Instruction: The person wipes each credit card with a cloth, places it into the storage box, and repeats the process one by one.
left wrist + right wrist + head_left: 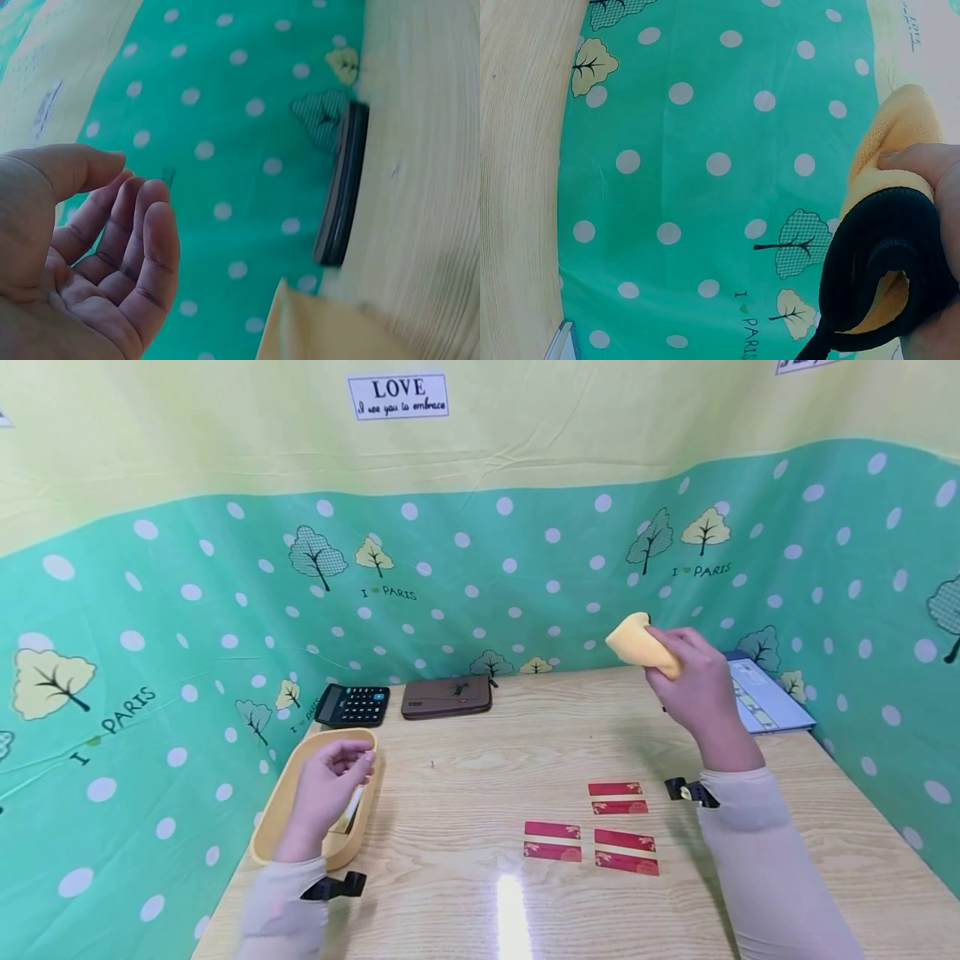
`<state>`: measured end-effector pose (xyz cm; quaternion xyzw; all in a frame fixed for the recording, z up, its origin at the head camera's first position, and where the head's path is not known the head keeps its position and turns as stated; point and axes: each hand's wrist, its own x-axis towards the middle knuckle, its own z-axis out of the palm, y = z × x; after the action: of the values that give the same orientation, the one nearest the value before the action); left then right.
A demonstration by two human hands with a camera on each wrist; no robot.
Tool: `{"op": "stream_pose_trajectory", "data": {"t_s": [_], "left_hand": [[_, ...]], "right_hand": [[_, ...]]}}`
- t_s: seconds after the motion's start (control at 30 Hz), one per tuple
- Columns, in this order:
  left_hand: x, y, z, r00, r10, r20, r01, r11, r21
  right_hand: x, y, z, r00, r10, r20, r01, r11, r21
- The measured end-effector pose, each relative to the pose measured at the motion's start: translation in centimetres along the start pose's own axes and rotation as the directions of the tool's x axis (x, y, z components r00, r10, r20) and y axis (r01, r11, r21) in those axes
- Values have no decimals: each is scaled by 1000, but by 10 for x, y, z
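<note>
Raised over the right side of the table, my right hand (696, 689) grips a folded yellow cloth (643, 645). Close up in the right wrist view, the cloth (900, 124) looks fleecy, with a thick black edging (855, 247) that curls round on itself. My left hand (327, 793) hovers above the yellow bin (273, 814) at the left. Its fingers (159, 244) are loosely bent, and nothing lies between them and the thumb. Some pale and dark items show inside the bin, partly hidden behind this hand.
Three red cards (552, 852) with pale middle bands lie in front on the wooden table (450, 793). A black calculator (352, 706) and a brown zipped wallet (447, 697) stand along the back. Behind the right arm lies a blue-and-white folder (772, 697). A green dotted curtain (450, 577) encloses the table.
</note>
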<state>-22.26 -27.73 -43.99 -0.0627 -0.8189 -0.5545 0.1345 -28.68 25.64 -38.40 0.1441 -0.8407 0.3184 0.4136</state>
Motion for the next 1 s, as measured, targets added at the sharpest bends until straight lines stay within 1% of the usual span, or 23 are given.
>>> {"op": "stream_pose_trajectory", "data": {"t_s": [0.07, 0.17, 0.2, 0.3, 0.4, 0.43, 0.63, 0.77, 0.83, 0.93, 1.0], "left_hand": [[1, 4, 10, 1000, 3, 19, -4, 1000, 17], [-2, 21, 23, 998, 13, 60, -15, 1000, 27], [-2, 24, 28, 997, 12, 70, -14, 999, 35], [-1, 21, 42, 996, 21, 92, -26, 998, 59], [3, 6, 55, 993, 30, 111, -38, 997, 74], [4, 3, 58, 992, 38, 122, -47, 996, 74], [6, 2, 84, 975, 82, 208, -100, 992, 77], [5, 4, 102, 956, 96, 278, -124, 989, 84], [5, 6, 112, 942, 97, 323, -129, 989, 79], [3, 5, 127, 914, 95, 395, -133, 989, 70], [1, 3, 135, 890, 95, 446, -138, 988, 67]], "right_hand": [[0, 1, -1, 1000, 3, -4, -3, 1000, 1], [0, 3, -2, 1000, 16, 0, -16, 1000, -1], [0, 3, -2, 1000, 22, 2, -22, 1000, -2], [0, 3, -4, 999, 39, 9, -39, 999, -4], [0, 4, -5, 999, 51, 13, -51, 999, -7], [0, 5, -6, 998, 54, 15, -54, 999, -8], [-1, 9, -8, 998, 61, 17, -61, 998, -6], [-1, 10, -8, 997, 71, 21, -71, 997, -11], [-1, 9, -9, 997, 77, 23, -77, 997, -11], [0, 9, -9, 997, 77, 23, -77, 997, -11], [0, 10, -9, 997, 75, 21, -75, 997, -13]]}}
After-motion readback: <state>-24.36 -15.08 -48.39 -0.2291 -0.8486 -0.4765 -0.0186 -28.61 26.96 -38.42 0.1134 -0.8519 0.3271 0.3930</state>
